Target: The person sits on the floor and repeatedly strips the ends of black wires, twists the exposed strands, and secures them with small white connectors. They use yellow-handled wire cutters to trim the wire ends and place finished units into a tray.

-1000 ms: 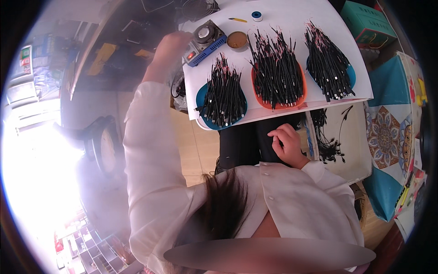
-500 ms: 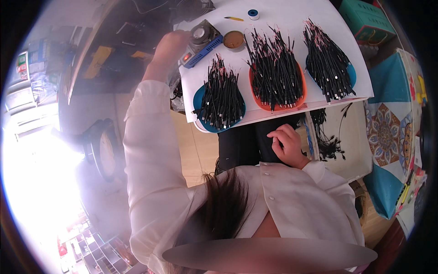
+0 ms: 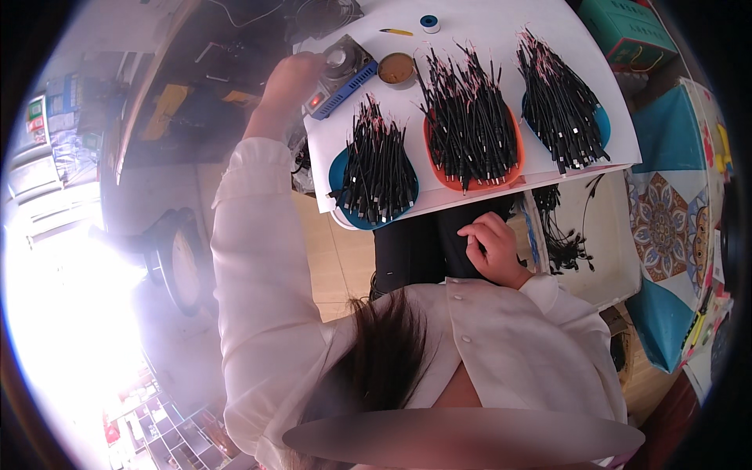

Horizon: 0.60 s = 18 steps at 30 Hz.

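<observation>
My left hand point(image 3: 294, 80) is stretched out to the far left, against the side of a small blue-and-metal heating pot point(image 3: 342, 72) with a lit orange switch. Its fingers are blurred, and whether they grip anything is hidden. My right hand point(image 3: 493, 249) rests on my lap with its fingers curled in and nothing visible in them. Beyond my lap lie three bundles of black cables with thin reddish wire ends: a left bundle point(image 3: 374, 164) on a blue plate, a middle bundle point(image 3: 470, 125) on an orange plate, a right bundle point(image 3: 560, 110) on another blue plate.
Beside the pot stands a round tin point(image 3: 397, 70) of brown paste. Farther back are a yellow cutter knife point(image 3: 396, 32) and a white-and-blue spool point(image 3: 429, 23). A white bin point(image 3: 607, 258) with loose black cables sits right of my knees; a green box point(image 3: 627, 35) stands far right.
The view has shifted slightly, so the table things sit a little farther left. Both hands keep nearly the same places.
</observation>
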### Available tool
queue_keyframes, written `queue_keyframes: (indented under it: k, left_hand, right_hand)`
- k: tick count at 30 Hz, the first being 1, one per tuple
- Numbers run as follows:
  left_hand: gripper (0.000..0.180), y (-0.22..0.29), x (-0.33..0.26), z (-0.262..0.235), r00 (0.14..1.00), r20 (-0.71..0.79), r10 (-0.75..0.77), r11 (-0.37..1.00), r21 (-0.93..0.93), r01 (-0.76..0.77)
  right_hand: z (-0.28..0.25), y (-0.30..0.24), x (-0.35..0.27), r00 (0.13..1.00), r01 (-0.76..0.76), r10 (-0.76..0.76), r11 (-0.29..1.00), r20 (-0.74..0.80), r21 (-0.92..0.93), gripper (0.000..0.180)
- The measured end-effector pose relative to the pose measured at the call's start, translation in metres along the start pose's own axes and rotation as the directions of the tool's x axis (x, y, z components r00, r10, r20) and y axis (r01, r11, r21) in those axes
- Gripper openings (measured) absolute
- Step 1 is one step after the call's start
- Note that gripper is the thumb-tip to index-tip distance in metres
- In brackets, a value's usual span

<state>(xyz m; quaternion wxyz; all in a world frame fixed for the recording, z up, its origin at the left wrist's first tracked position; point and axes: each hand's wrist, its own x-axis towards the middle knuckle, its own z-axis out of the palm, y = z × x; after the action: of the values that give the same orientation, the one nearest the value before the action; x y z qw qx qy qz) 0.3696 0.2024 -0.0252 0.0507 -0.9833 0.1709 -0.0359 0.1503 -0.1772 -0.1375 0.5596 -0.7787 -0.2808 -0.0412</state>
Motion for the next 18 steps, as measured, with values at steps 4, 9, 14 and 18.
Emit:
queue_keyframes:
  k: [4, 9, 14, 18]
  left_hand:
    - [0.012, 0.006, -0.008, -0.011, 0.994, -0.105, -0.009, 0.998, -0.065, 0.002]
    - [0.011, 0.036, -0.056, -0.062, 0.910, -0.415, -0.018, 0.981, -0.182, -0.064]
    - [0.010, 0.089, -0.132, -0.127, 0.763, -0.640, 0.091, 0.978, -0.088, -0.191]
    - [0.014, 0.127, -0.181, -0.166, 0.655, -0.750, 0.087, 0.966, -0.098, -0.240]
  right_hand:
    - [0.000, 0.001, 0.000, 1.000, 0.014, -0.014, 1.000, -0.020, 0.000, 0.017]
    - [-0.001, -0.002, -0.004, 1.000, 0.006, -0.006, 1.000, -0.016, 0.005, 0.016]
    - [0.002, -0.010, -0.008, 1.000, 0.004, -0.004, 1.000, -0.016, -0.015, 0.016]
    - [0.007, -0.013, -0.014, 1.000, 0.021, -0.020, 0.998, 0.003, -0.054, 0.015]
